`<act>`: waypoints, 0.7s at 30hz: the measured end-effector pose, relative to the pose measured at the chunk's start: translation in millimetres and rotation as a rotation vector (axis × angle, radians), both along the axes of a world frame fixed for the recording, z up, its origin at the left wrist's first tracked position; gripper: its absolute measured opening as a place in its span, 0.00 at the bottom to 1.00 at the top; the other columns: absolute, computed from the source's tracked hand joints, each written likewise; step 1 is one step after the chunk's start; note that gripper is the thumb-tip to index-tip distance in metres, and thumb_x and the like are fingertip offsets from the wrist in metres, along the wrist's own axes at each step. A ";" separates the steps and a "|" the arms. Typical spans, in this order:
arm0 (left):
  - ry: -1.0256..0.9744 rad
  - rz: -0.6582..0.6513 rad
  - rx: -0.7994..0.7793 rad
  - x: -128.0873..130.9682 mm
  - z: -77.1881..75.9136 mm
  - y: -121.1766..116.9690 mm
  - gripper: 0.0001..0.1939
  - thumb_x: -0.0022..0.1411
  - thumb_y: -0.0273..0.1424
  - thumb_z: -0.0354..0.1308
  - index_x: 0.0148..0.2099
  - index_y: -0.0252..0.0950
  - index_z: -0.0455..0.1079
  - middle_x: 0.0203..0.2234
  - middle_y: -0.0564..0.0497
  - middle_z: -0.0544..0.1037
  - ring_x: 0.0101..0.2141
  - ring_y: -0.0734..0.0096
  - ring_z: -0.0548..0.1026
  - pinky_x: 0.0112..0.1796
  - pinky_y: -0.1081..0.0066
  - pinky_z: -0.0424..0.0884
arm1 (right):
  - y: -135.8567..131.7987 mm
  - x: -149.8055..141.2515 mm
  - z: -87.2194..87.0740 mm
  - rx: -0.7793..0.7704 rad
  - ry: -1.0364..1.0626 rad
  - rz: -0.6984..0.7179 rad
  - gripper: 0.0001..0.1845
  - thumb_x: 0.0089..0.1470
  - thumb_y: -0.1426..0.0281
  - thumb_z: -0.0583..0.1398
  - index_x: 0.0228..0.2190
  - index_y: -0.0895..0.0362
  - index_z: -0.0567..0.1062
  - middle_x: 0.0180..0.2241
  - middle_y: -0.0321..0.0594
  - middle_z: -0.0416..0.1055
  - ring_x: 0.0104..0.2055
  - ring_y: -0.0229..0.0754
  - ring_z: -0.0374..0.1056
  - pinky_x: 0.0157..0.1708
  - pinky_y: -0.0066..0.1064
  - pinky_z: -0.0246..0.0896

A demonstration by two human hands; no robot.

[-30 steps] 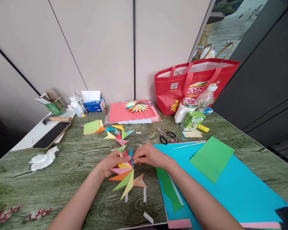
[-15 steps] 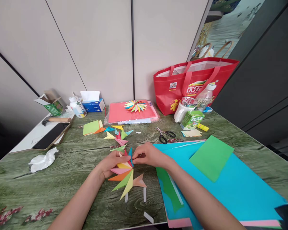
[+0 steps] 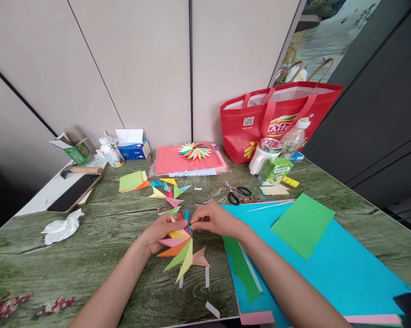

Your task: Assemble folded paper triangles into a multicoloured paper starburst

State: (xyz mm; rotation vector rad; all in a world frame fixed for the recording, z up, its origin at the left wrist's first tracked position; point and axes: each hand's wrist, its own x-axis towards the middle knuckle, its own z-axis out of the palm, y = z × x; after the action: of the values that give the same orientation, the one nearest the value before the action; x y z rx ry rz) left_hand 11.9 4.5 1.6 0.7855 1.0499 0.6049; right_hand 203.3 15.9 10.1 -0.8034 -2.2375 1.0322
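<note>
My left hand [image 3: 158,233] is closed around one side of a partly ringed fan of folded paper points [image 3: 181,249], in yellow, green, orange, pink, red and blue. At the fan's upper end, my right hand [image 3: 214,222] pinches a blue folded paper piece [image 3: 187,215]; a pale sliver shows at those fingers, too small to name. A loose peach folded piece [image 3: 201,258] lies just below my right hand. Beyond the hands are several loose folded pieces [image 3: 173,191]. White paper strips [image 3: 207,277] rest on the table nearer to me.
Blue paper sheets [image 3: 315,273] with a green square [image 3: 304,225] cover the right side. Scissors [image 3: 237,191] lie behind my right hand. A finished paper ring [image 3: 194,151] sits on red paper at the back, beside a red bag [image 3: 238,134]. Crumpled tissue [image 3: 62,228] is left.
The fan has tilted slightly, its lower points shifting a little right and up. Both hands keep their grip in nearly the same place.
</note>
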 end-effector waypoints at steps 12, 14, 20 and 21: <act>-0.004 0.015 0.021 0.3 -0.1 -0.5 0.13 0.37 0.31 0.68 0.18 0.29 0.67 0.11 0.55 0.69 0.13 0.84 0.60 0.17 0.80 0.50 | -2.4 -3.0 -2.8 0.137 -0.078 -0.032 0.06 0.50 0.71 0.58 0.27 0.59 0.75 0.26 0.38 0.72 0.29 0.36 0.66 0.29 0.24 0.57; -0.005 0.037 0.010 -1.2 -2.1 1.2 0.14 0.37 0.31 0.68 0.17 0.29 0.67 0.11 0.54 0.69 0.13 0.84 0.60 0.17 0.80 0.50 | -3.4 -3.9 -2.0 0.231 -0.110 -0.016 0.07 0.52 0.71 0.56 0.29 0.59 0.74 0.28 0.40 0.72 0.30 0.36 0.66 0.31 0.25 0.57; -0.010 0.063 -0.016 -3.1 2.0 3.7 0.14 0.36 0.31 0.69 0.17 0.30 0.66 0.11 0.54 0.69 0.14 0.83 0.61 0.17 0.79 0.52 | -4.4 -5.0 1.2 0.328 -0.148 -0.007 0.11 0.57 0.71 0.51 0.33 0.59 0.72 0.32 0.43 0.70 0.33 0.37 0.65 0.33 0.26 0.57; -0.009 0.065 -0.016 -3.2 3.0 3.5 0.14 0.36 0.31 0.69 0.16 0.30 0.66 0.11 0.55 0.69 0.14 0.83 0.61 0.17 0.79 0.51 | -3.8 -4.7 1.4 0.328 -0.134 0.000 0.11 0.57 0.70 0.51 0.33 0.59 0.72 0.31 0.42 0.70 0.33 0.37 0.65 0.33 0.26 0.57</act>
State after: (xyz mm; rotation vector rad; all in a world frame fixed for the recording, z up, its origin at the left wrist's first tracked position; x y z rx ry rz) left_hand 8.7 8.1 4.5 0.7364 1.0740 0.6545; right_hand 198.5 12.1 11.5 -0.7451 -2.4330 0.6004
